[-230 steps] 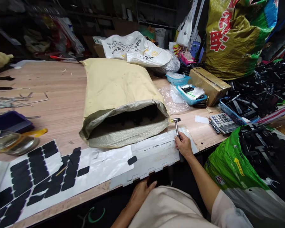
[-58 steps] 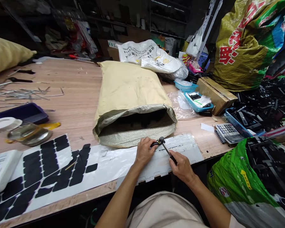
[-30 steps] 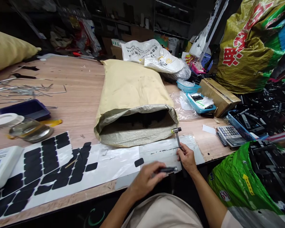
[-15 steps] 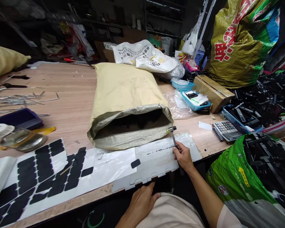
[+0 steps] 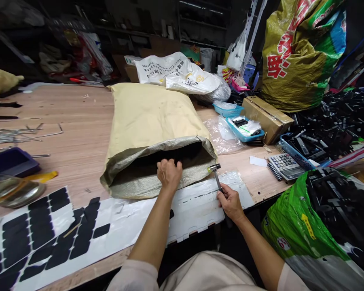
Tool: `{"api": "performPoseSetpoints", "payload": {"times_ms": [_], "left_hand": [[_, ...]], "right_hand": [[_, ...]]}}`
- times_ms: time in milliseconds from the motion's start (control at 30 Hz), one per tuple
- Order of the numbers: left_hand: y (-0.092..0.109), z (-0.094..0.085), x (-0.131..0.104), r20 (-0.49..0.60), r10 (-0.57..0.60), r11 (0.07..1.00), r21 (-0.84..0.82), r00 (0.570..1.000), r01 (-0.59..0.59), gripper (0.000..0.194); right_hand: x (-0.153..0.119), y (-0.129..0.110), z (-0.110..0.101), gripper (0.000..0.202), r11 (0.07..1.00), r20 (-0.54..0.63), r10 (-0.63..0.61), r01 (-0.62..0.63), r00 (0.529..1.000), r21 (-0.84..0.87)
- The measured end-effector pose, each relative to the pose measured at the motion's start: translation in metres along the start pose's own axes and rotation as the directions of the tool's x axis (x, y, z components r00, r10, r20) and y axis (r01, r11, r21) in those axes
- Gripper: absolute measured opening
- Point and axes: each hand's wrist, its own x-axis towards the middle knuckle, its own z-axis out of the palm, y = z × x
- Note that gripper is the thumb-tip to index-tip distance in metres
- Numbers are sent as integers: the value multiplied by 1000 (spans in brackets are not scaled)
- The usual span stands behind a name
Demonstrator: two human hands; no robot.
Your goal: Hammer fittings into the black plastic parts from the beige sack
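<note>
My left hand (image 5: pixel 170 173) is at the mouth of a large tan woven sack (image 5: pixel 153 111) lying on the table. Its fingers are loosely bent and apart, with the tips partly hidden against the sack's dark inside; I see nothing in them. Dark contents (image 5: pixel 139 161) inside the sack are too shadowed to make out. My right hand (image 5: pixel 230 202) is closed round the handle of a small hammer (image 5: pixel 214 167), its head up beside the sack's right corner. Under both hands lies a white board (image 5: pixel 197 206) along the table edge. My left forearm partly covers a small black pad there.
Sheets of black rounded pads (image 5: pixel 42 222) lie at left, near a glass jar (image 5: pixel 15 190), a dark blue tray (image 5: pixel 12 161) and metal rods (image 5: pixel 15 135). A calculator (image 5: pixel 286 165), blue baskets (image 5: pixel 245 131) and a cardboard box (image 5: pixel 267 117) stand right, above a green sack (image 5: pixel 285 214) of black parts.
My left hand has moved from below the table's front edge up and forward to the sack's mouth. My right hand still holds the hammer. The view has shifted slightly to the right.
</note>
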Motion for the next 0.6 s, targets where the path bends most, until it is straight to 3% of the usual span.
{"api": "performPoseSetpoints", "payload": {"times_ms": [133, 333, 400, 500, 600], "left_hand": [[-11, 13, 6, 17, -15, 998, 53, 1000, 15, 12], [-33, 1, -29, 26, 41, 998, 53, 999, -42, 23], [-37, -2, -46, 86, 121, 992, -35, 989, -118, 23], [-35, 0, -69, 189, 306, 947, -157, 933, -279, 19], [-31, 6, -83, 202, 371, 922, -195, 906, -334, 20]], "right_hand": [[0, -2, 0, 35, 1000, -8, 4, -4, 1000, -1], [0, -5, -1, 35, 1000, 0, 3, -3, 1000, 10], [0, -5, -1, 35, 1000, 0, 7, -7, 1000, 13], [0, -4, -1, 35, 1000, -2, 13, -13, 1000, 13], [-1, -4, -1, 36, 1000, -11, 11, -11, 1000, 18]]}}
